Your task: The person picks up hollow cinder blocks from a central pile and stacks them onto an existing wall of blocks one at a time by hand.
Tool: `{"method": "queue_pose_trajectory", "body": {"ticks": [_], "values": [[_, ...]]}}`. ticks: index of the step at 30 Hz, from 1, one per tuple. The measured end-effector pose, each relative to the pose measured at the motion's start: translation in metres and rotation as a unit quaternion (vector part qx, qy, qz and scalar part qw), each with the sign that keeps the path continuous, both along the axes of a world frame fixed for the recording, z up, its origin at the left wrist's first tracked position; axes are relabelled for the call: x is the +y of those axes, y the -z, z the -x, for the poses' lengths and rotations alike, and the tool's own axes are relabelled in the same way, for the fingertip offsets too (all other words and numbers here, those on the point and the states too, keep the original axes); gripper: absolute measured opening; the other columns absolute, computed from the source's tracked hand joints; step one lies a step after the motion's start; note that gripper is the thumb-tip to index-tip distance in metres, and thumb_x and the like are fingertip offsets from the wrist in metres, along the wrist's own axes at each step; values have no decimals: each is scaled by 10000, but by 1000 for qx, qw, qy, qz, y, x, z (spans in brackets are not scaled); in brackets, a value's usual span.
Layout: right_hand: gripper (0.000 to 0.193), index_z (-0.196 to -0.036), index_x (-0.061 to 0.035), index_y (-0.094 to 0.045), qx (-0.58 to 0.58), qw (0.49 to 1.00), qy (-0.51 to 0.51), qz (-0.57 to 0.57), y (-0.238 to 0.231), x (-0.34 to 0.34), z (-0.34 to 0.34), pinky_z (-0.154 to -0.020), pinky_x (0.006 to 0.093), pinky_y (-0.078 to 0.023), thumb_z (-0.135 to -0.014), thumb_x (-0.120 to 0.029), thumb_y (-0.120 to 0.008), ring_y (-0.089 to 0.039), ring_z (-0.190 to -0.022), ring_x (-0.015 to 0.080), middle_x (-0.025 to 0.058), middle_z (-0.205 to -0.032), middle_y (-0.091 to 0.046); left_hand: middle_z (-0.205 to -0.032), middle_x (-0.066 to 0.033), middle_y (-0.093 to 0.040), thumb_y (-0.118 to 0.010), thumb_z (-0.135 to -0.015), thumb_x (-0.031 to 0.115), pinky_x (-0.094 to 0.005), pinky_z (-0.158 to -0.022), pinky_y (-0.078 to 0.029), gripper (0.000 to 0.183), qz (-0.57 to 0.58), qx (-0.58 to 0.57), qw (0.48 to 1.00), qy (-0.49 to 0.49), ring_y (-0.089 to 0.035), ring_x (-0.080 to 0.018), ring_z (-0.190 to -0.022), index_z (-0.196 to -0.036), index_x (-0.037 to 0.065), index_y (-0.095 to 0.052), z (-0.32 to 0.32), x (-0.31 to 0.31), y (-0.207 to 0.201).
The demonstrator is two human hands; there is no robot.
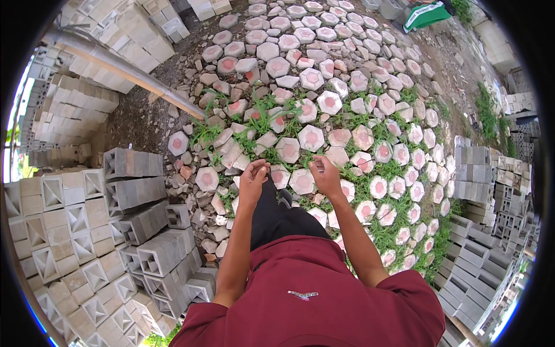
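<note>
Both my hands hover at waist height over a bed of hexagonal concrete pavers with pink centres. My left hand (252, 178) has loosely bent fingers, and nothing shows in it. My right hand (326, 175) is also loosely curved, with a gap between thumb and fingers and nothing held. Between and below them, nearest in the picture, lie a paver (302, 181) and another paver (280, 176) at the left. Green grass (263, 118) grows among the pavers ahead of the hands. My dark trousers show below the left hand.
Hollow concrete blocks (136, 194) and patterned vent blocks (79, 220) are stacked at left. More grey blocks (474, 173) stand at right. A slanting pole (133, 75) reaches the ground at upper left. Rubble (196, 214) lies at left; a green cloth (426, 15) is far right.
</note>
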State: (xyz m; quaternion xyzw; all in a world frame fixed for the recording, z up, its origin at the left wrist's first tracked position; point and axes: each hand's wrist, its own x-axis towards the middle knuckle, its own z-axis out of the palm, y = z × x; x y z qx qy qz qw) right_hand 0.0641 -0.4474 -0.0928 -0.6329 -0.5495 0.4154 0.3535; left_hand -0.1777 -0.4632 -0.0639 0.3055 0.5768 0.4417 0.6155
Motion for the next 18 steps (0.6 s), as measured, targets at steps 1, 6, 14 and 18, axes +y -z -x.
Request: {"method": "queue_pose_trajectory", "body": {"ticks": [1,6,14,18], "values": [[341,-1139,27,-588,5,1000,12,-3,-4,3,-2,-736,339,-542,-897,-208,-639,-691,-831,241,173,-913,-697,-1143,-80,-652,-543,-961,167,-319,-884,-492,300,-3,5,1000,12,-604,-162,-1060,-1223,21,-556,-3,10,-6],[347,-1151,34,-584,59,994,92,-19,-33,43,-27,-743,321,-537,-900,-202,-631,-683,-837,213,153,-920,-695,-1162,-85,-643,-540,-958,176,-309,-878,-491,308,-32,24,993,110,-608,-169,-1066,-1224,23,-551,-45,77,-21],[331,-1127,13,-599,25,983,169,-64,-26,162,-139,-749,316,-537,-897,-221,-638,-678,-826,195,138,-920,-691,-1156,-64,-644,-535,-963,171,-333,-863,-499,271,-35,-14,981,191,-614,-168,-1060,-1200,44,-566,-154,238,19],[337,-1123,23,-599,-15,978,196,-73,-39,237,-202,-756,313,-534,-888,-213,-647,-672,-836,189,137,-907,-686,-1140,-67,-650,-572,-948,170,-315,-837,-504,270,-54,-13,969,241,-620,-160,-1021,-1183,38,-568,-222,344,26]]}}
